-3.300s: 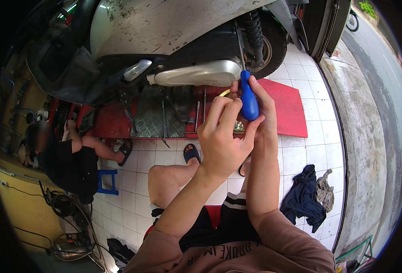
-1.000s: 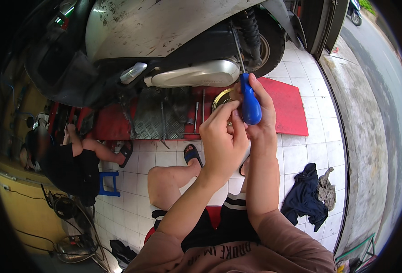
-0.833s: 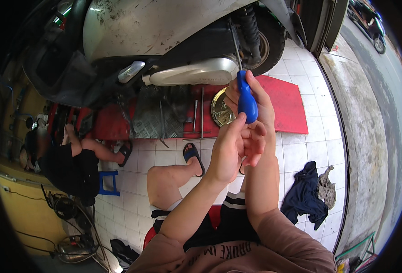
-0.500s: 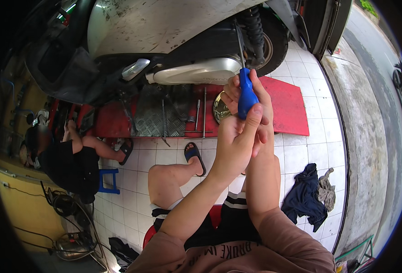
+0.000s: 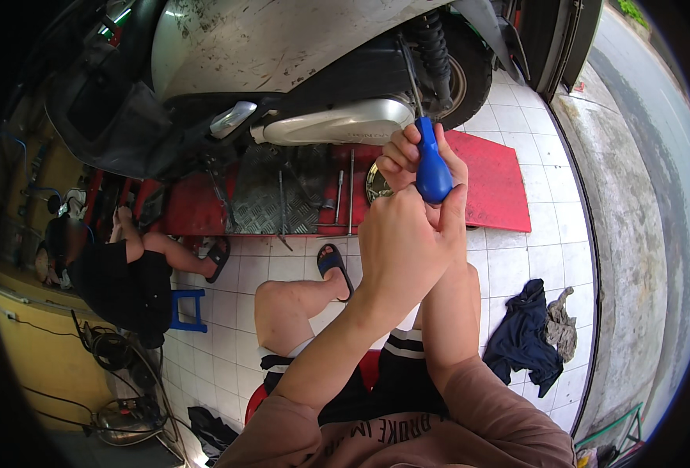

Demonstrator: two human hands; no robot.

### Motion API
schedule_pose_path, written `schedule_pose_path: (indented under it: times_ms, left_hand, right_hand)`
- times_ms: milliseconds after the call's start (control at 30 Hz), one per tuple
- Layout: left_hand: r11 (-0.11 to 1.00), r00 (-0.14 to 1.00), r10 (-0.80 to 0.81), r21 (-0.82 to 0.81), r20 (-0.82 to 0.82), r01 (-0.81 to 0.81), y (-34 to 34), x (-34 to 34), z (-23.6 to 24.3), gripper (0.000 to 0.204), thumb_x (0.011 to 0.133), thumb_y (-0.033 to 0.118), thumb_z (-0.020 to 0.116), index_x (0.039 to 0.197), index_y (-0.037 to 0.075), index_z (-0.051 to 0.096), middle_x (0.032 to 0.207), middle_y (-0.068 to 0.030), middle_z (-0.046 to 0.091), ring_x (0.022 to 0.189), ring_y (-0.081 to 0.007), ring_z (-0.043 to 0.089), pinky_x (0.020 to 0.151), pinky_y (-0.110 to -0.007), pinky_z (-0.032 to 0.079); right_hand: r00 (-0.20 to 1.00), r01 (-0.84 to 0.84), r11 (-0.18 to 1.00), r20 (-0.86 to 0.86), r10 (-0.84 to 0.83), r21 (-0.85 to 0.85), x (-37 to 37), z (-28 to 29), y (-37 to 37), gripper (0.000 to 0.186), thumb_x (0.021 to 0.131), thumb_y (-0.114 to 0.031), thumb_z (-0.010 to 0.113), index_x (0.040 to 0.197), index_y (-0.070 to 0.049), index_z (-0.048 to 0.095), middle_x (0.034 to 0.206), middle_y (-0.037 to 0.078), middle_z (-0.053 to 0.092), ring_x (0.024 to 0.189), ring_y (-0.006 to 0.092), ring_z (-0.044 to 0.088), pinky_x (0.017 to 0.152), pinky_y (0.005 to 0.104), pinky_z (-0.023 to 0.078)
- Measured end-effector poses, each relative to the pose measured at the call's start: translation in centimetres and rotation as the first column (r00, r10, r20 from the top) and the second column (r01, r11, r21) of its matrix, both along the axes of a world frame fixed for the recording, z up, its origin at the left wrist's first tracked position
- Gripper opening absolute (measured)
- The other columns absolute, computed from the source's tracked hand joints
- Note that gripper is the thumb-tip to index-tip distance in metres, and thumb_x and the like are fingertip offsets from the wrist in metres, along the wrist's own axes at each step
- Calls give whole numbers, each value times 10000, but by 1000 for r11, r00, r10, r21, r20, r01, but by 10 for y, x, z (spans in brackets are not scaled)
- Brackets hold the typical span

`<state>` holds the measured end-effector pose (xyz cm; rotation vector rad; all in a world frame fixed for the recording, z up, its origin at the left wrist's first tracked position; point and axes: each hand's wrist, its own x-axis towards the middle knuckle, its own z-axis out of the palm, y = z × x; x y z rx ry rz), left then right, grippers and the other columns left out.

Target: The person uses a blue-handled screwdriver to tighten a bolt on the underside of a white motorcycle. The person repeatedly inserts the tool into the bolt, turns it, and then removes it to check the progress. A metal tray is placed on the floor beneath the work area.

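Note:
Both hands are on a screwdriver with a bulbous blue handle (image 5: pixel 434 173), held out toward the rear of a scooter (image 5: pixel 282 47). Its long metal shaft reaches up past the black cover beside the coil shock absorber (image 5: pixel 433 51); I cannot make out where the tip sits. My right hand (image 5: pixel 452 162) cradles the handle from behind, thumb on its right side and curled fingers on its left. Closed at the handle's butt, my left hand (image 5: pixel 407 242) shows its back; its fingers are mostly hidden and overlap the right hand.
Under the scooter runs a red lift platform (image 5: pixel 489 187) with long-handled wrenches (image 5: pixel 339 195) and a round metal cover (image 5: pixel 376 183). Another person (image 5: pixel 118 273) sits at left near a blue stool (image 5: pixel 189 310). A dark cloth (image 5: pixel 524 339) lies on the tiles at right.
My left hand has rolled over from palm and thumb showing to its back showing. The handle's butt has shifted slightly right; the right hand still supports it.

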<state>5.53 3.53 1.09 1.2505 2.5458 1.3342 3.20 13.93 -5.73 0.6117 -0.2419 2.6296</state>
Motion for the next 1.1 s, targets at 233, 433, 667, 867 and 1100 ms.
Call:
schedule_pose_path:
  times_ms: [233, 433, 667, 867, 1100]
  left_hand:
    - [992, 968, 52, -95, -245, -78, -4, 1, -1, 366, 889, 302, 698, 765, -23, 588, 490, -168, 551, 425, -348, 556, 451, -428, 436]
    - [913, 558, -396, 251, 729, 321, -7, -19, -19, 475, 1028, 446, 466, 1006, -11, 593, 701, -77, 629, 525, -165, 586, 495, -289, 449]
    - [644, -360, -713, 765, 601, 2, 2, -7, -31, 627, 1028, 548, 353, 1290, -9, 476, 1057, -86, 592, 690, -126, 553, 537, -224, 420]
    - [659, -309, -724, 751, 616, -46, 5, -17, -31, 461, 962, 455, 594, 1162, 49, 508, 908, -38, 561, 721, -117, 548, 559, -230, 413]
    - [728, 14, -685, 684, 728, 57, 0, -25, -24, 459, 968, 477, 579, 1089, 36, 550, 805, -14, 541, 621, -103, 509, 524, -236, 373]
  right_hand:
    - [990, -113, 987, -100, 102, -116, -3, -1, -7, 325, 1027, -352, 480, 1004, -33, 533, 825, 39, 515, 751, 146, 423, 760, 295, 382]
    - [990, 39, 997, 141, -30, -61, 9, 1, 4, 366, 1018, -361, 502, 975, -3, 567, 758, 57, 533, 674, 154, 461, 706, 295, 424]
    - [960, 63, 995, 277, -41, -73, 13, 1, 17, 391, 1047, -358, 420, 978, 0, 563, 758, 24, 498, 672, 123, 423, 718, 295, 392]
    - [999, -34, 990, 31, 39, -134, 11, 9, 2, 342, 1045, -330, 448, 1011, 1, 527, 817, 43, 510, 732, 142, 430, 752, 283, 401]
    - [937, 136, 991, 325, -129, 0, 17, 24, -6, 375, 1027, -361, 482, 958, -4, 574, 711, 2, 470, 641, 96, 423, 643, 243, 405]
